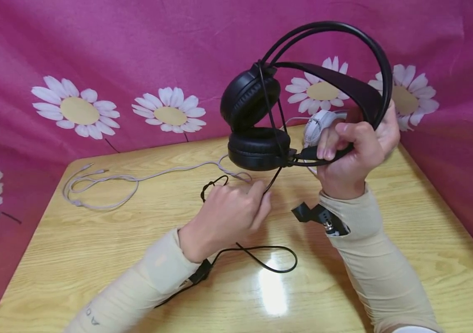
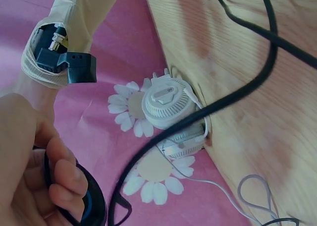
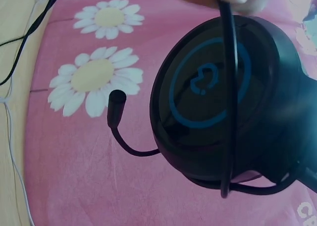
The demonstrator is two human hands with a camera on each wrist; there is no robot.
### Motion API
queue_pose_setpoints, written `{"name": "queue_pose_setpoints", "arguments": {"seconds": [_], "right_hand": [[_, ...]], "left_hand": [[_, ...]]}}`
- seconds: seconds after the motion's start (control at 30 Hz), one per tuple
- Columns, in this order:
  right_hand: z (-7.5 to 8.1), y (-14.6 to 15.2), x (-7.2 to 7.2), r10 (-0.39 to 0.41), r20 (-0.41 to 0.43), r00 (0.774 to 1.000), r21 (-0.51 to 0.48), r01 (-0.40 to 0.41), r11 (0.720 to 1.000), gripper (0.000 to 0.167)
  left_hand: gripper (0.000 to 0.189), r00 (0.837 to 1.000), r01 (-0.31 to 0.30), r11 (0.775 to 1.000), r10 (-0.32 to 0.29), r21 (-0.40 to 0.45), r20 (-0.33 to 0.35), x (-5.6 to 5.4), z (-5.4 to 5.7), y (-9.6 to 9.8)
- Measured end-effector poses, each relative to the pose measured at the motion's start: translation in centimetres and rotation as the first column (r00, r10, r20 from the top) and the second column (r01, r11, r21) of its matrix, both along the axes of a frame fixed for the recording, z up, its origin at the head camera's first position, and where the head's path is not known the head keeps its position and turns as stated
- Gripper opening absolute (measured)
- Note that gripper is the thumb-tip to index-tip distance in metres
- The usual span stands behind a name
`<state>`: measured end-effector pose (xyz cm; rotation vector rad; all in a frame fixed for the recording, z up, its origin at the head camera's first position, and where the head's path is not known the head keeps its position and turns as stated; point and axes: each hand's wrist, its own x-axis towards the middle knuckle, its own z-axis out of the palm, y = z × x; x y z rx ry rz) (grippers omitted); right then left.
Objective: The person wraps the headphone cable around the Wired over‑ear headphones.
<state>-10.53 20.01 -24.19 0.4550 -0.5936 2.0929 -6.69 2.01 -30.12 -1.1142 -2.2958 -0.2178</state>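
A black headset (image 1: 257, 148) with a padded inner strap is held up over the table, its cups toward the left. My right hand (image 1: 359, 152) grips the headband at its right side, the thumb and fingers curled round it. Below the cups, the curled fingers of my left hand (image 1: 228, 212) pinch the headset's black cable (image 1: 273, 180). A loop of that cable lies on the table below the left hand. One cup (image 3: 198, 102) shows a blue ring in the right wrist view, beside a microphone boom (image 3: 116, 109).
White headphones (image 2: 168, 102) stand at the back of the table, partly behind the right hand in the head view. Their pale cable (image 1: 132, 180) runs to a coil at the back left. A pink cloth with printed daisies (image 1: 169, 113) surrounds the wooden table (image 1: 107, 240).
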Motion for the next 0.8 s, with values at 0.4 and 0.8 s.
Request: {"name": "queue_pose_setpoints", "arguments": {"seconds": [0.4,0.8], "right_hand": [[0.1,0.5,-0.2,0.001,-0.034,0.999,-0.016,-0.002,1.000,0.013],[0.1,0.2,0.1,-0.035,0.021,0.999,0.028,0.035,0.999,0.013]], "left_hand": [[0.028,0.998,0.062,0.998,-0.062,0.004,0.013,0.3,-0.3,-0.7],[0.026,0.982,0.157,0.986,-0.161,0.052,0.100,-0.3,-0.5,-2.9]]}}
